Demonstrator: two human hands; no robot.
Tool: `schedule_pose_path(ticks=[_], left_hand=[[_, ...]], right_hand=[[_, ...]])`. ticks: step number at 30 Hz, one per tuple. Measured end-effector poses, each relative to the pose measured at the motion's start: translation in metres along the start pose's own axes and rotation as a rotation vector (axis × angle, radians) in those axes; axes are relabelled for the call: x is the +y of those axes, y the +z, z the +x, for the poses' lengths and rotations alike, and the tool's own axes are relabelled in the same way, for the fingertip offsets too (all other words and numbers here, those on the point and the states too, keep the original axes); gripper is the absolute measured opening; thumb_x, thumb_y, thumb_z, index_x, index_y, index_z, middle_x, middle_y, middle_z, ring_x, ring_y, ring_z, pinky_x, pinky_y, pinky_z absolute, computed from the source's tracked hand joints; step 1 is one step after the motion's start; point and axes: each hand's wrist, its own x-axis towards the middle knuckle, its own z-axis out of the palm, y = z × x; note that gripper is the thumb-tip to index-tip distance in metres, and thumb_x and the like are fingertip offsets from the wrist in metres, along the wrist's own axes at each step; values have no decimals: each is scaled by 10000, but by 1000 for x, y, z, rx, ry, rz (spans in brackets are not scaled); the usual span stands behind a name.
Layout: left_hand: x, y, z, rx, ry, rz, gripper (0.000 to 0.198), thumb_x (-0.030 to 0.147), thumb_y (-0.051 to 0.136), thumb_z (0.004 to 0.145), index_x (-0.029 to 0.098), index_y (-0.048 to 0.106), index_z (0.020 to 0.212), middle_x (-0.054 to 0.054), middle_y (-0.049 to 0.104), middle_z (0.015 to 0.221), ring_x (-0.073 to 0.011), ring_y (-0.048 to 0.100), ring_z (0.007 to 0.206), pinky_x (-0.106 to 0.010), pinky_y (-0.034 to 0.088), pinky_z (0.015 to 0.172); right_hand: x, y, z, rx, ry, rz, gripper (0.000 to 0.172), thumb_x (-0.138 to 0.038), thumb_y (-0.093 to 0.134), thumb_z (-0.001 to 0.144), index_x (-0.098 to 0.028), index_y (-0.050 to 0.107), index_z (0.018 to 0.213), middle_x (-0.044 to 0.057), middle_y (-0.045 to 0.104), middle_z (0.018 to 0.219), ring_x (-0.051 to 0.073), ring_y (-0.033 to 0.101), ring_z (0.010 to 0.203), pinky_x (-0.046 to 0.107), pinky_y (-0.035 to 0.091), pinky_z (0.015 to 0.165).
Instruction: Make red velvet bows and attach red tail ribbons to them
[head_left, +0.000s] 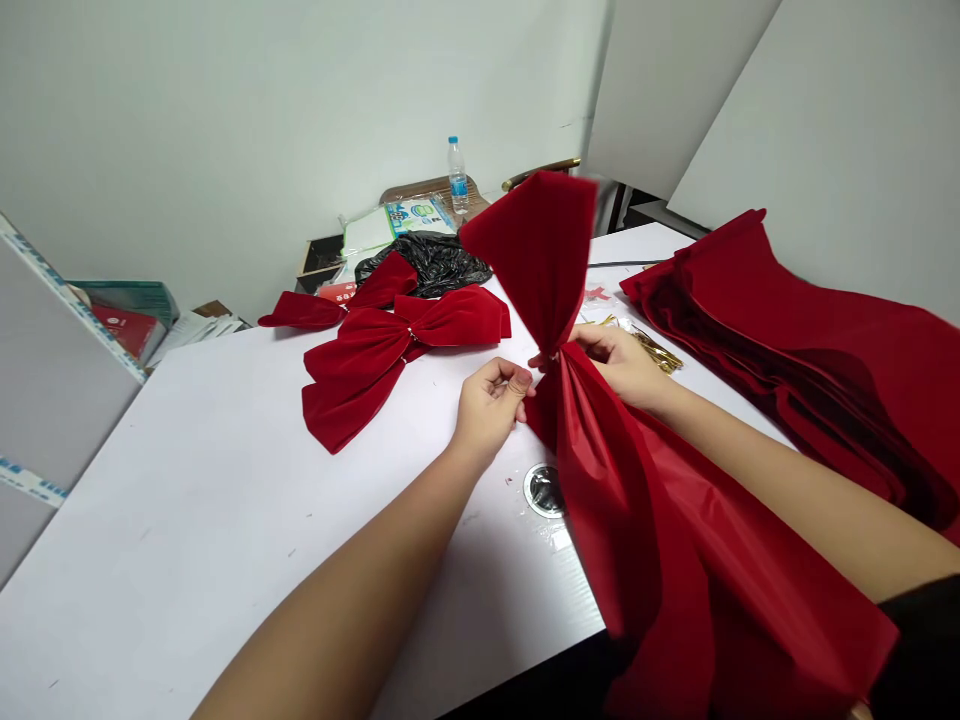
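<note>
A long piece of red fabric (630, 470), velvety on one side and smoother on the other, is bunched to a narrow waist. Its short end fans out upward and its long end drapes toward me over the table edge. My right hand (619, 365) grips the gathered waist from behind; the cloth hides some of its fingers. Just left of the waist, my left hand (491, 410) is closed in a pinch, and what lies between its fingertips is too small to make out. A thin tie (553, 356) shows around the waist.
Several red velvet bows (367, 365) lie at the back left of the white table (187, 500). Gold twist ties (656, 350) and a stack of red fabric (825, 330) are on the right. Behind are a black plastic bag (427, 262) and a water bottle (457, 180).
</note>
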Motion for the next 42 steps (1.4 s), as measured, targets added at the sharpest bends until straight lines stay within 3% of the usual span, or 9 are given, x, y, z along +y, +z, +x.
schedule_pose_path(ticks=[4,8,11,15,18,21,25,34,42], left_hand=[[-1,4,-6,-147,1,-49,683,828,624,831,151,664,910,-92,714,854,-146,667,635,-217,423,433],[-7,8,-8,-218,-4,-119,639,774,615,879,155,722,999,-129,761,1048,-230,730,938,-285,577,705],[-14,8,-7,-176,-52,-129,487,622,692,892,158,745,1032,-114,767,1116,-246,723,1060,-330,585,895],[-14,6,-6,-156,-34,-116,364,503,750,873,169,744,1018,-109,735,1249,-250,657,1251,-372,521,1088],[-9,3,-6,-182,-120,-189,351,498,817,815,166,726,880,-106,762,1101,-255,684,1188,-383,539,1067],[-4,-1,-6,-230,-152,-234,394,538,850,787,167,722,814,-72,741,875,-222,717,990,-373,557,1008],[3,-3,-7,-341,-182,-230,436,584,836,798,163,729,759,-62,705,812,-182,667,829,-340,558,916],[9,-1,-10,-431,-258,-341,458,573,831,798,133,726,732,-36,631,759,-142,569,762,-269,495,848],[3,-2,-9,-457,-247,-410,394,509,829,823,136,733,738,-43,634,781,-158,570,799,-280,481,885]], right_hand=[[-8,-5,-4,77,-181,-318,328,-434,855,757,-195,685,905,44,720,799,161,625,668,276,487,631],[-6,-7,-7,71,-343,-631,187,-333,776,782,-198,655,826,2,664,705,126,523,588,269,397,594],[-4,-8,-7,-18,-374,-686,106,-284,711,818,-198,677,868,11,698,761,134,573,629,264,414,623],[-6,-9,-5,-128,-332,-625,144,-275,708,822,-200,723,943,28,746,853,165,651,723,273,470,694],[-8,-11,-4,-214,-247,-516,195,-338,704,872,-201,746,1005,49,770,955,200,702,842,300,528,788],[-8,-12,-3,-242,-183,-383,295,-460,700,922,-191,752,1029,76,774,1020,222,721,910,322,561,824],[-10,-10,-3,-270,-63,-158,401,-578,766,874,-187,727,954,73,774,871,213,730,783,324,596,741],[-5,-10,-2,-453,-114,110,256,-392,690,998,-141,655,1035,72,776,820,167,756,744,265,608,714],[1,-10,-1,-462,-127,147,277,-408,718,978,-149,630,1026,74,776,835,177,762,760,304,614,784]])
